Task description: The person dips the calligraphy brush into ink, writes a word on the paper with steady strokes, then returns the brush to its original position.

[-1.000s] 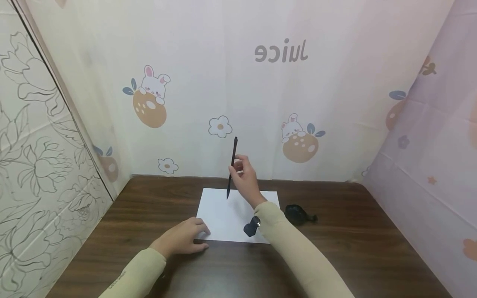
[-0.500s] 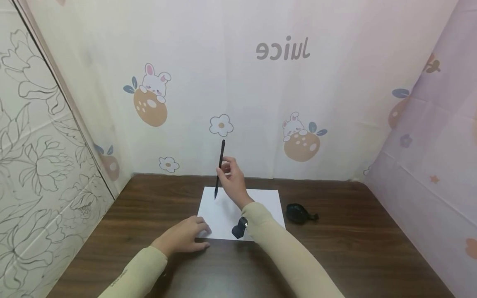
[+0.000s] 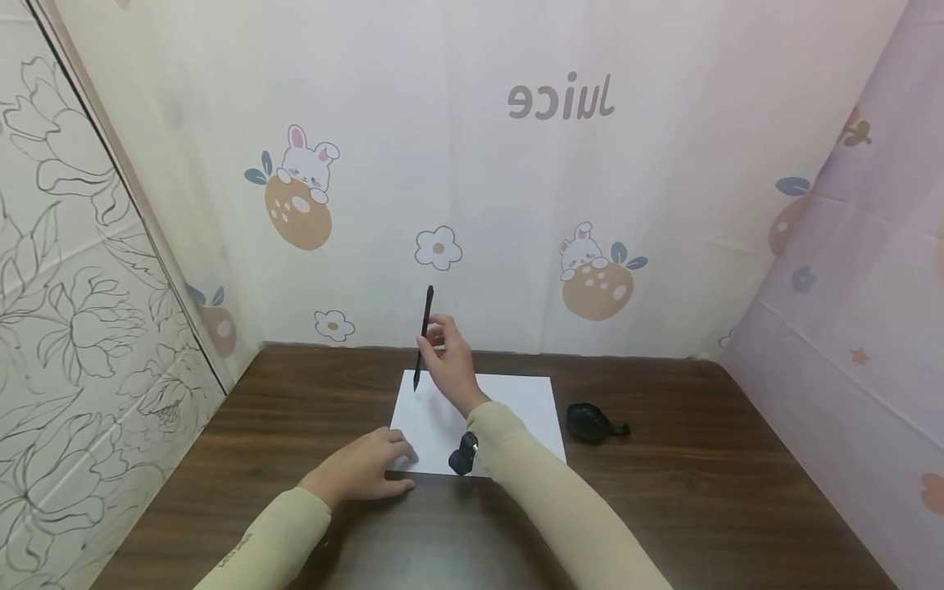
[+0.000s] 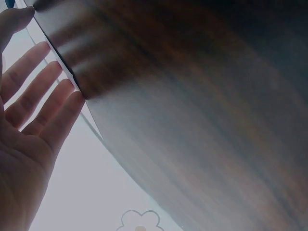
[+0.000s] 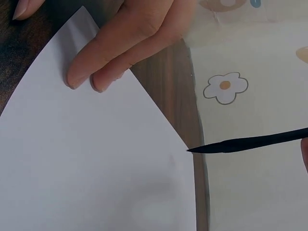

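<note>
Right wrist, black brush [image 5: 250, 143], finely pointed

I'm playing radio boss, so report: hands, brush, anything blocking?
Left hand touches white paper. Right hand pinches black brush, tip near paper's far-left corner. Black bulb-shaped object beside paper, seemingly not blocking.

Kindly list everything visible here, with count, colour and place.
Sheet: one, white, on the table
Pen or brush: one, black, in the right hand
Rounded object: one, blackish, on the table right of the sheet; identity unclear
Table: one, brown, under the sheet
Printed cloth: count unclear, pale, behind and right of the table
Flower-drawn panel: one, white, left of the table
Wrist device: one, black, near the right hand
Sleeves: two, pale beige, left and right
Left hand: one, bare, at the sheet's near left corner
Right hand: one, bare, above the sheet
</note>
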A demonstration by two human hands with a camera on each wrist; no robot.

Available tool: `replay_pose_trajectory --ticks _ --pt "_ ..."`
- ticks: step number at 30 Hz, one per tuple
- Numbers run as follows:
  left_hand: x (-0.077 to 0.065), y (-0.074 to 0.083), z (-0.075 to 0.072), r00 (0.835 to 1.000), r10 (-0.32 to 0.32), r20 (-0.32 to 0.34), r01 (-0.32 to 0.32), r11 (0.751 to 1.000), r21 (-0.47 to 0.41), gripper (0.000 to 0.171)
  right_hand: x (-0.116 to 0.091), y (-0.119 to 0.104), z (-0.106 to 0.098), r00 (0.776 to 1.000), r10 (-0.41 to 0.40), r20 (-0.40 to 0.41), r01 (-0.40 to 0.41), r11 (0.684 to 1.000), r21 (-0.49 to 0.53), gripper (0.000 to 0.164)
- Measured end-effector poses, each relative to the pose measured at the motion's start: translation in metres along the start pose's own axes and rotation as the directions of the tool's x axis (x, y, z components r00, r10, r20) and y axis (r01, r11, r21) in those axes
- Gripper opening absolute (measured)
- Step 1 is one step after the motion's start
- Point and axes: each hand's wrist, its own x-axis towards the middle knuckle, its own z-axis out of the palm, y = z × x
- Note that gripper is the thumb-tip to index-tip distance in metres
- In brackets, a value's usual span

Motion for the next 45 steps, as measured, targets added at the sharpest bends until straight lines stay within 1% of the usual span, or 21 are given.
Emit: replay_pose_trajectory --ticks 6,13,19,28,35,45 --pt "0.0 0.0 0.001 1.0 -0.009 0.008 0.009 1.0 -0.005 0.03 -0.003 0.002 0.003 1.0 0.005 -0.011 -0.005 1.0 0.011 0.033" --pt "0.0 0.0 0.002 1.0 -0.018 0.022 0.018 1.0 -0.009 0.03 -0.006 0.005 0.006 1.0 0.012 -0.025 -0.011 1.0 0.009 0.034" --pt "0.0 -0.001 0.002 1.0 -0.009 0.013 0.009 1.0 -0.002 0.029 -0.007 0.005 0.009 0.999 0.011 -0.031 -0.011 1.0 0.007 0.033" --pt "0.0 0.0 0.0 1.0 -0.009 0.008 0.009 1.0 0.001 0.03 -0.007 0.005 0.011 1.0 0.021 -0.005 -0.021 1.0 0.001 0.034" --pt "0.001 -0.001 0.001 1.0 -0.009 0.005 0.009 1.0 0.004 0.03 -0.008 0.007 0.012 1.0 0.007 0.019 -0.007 1.0 -0.013 0.033" --pt "0.001 -0.002 0.002 0.999 -0.024 0.021 0.024 1.0 0.002 0.03 -0.01 0.008 0.012 1.0 -0.002 0.024 0.002 1.0 -0.012 0.034"
